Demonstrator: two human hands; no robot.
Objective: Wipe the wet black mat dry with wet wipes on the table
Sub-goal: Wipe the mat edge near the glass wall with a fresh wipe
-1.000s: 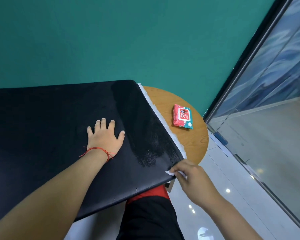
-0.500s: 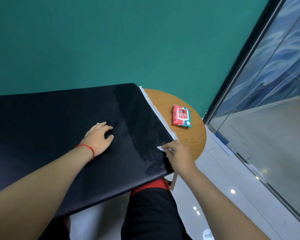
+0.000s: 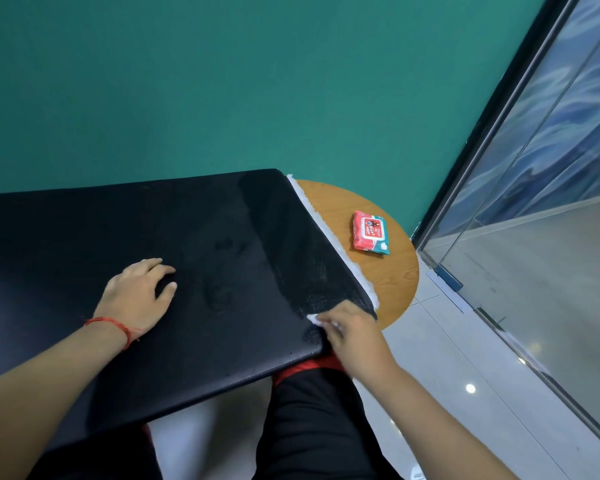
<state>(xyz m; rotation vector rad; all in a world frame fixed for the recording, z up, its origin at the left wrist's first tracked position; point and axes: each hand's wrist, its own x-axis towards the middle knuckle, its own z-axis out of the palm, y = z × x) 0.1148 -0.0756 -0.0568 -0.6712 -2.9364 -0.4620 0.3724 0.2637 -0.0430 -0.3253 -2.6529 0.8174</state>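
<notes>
Right hand [image 3: 352, 336] pinches a small white wipe [image 3: 315, 319] and holds it against the black mat [image 3: 222, 237] near its front right corner, at the foot of a darker, speckled band along the mat's right edge. Left hand [image 3: 139, 292], a red string [image 3: 113, 323] at its wrist, rests on the mat well to the left, fingers loosely bent and holding nothing. The mat covers most of the round wooden table [image 3: 392, 282], where a red pack of wipes [image 3: 370, 233] lies on the bare wood.
</notes>
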